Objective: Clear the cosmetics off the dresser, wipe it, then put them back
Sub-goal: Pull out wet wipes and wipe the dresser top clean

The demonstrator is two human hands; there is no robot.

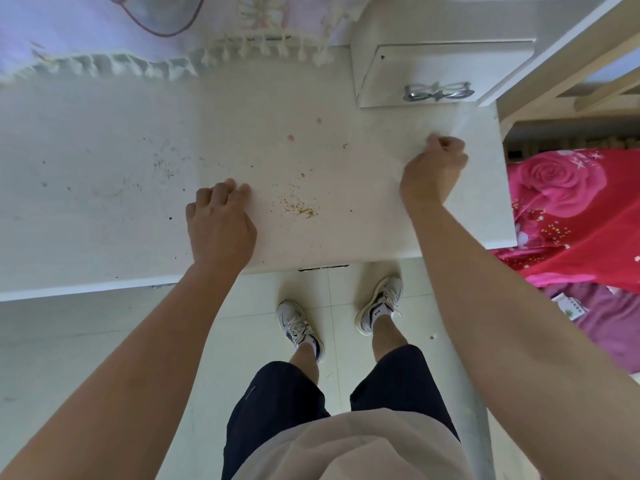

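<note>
Pale shirt fabric and dark shorts fill the bottom of my feed, and both bare forearms reach up from them to the dresser. Its top is a smooth white slab with a straight front edge. The left hand sits just inside that edge near the middle, fingers curled under with the tips down on the surface; I see nothing held in it. The right hand is near the right edge, balled into a tight fist on the surface, and I cannot tell whether anything is inside it. Between the hands the surface looks slightly paler, though I cannot say why. A scatter of tan crumbs lies there, nearer the front edge, with a small pink spot further back. Fine dark specks dot the left half, which is the widest stretch for moving. At the back right corner stands a boxy white drawer unit, shut, with a shiny bow-shaped handle. Along the back edge hangs a pastel cloth with a tasselled fringe. Red rose-print bedding lies close beyond the right edge. Below the front edge, white sneakers stand on a pale tiled floor.
</note>
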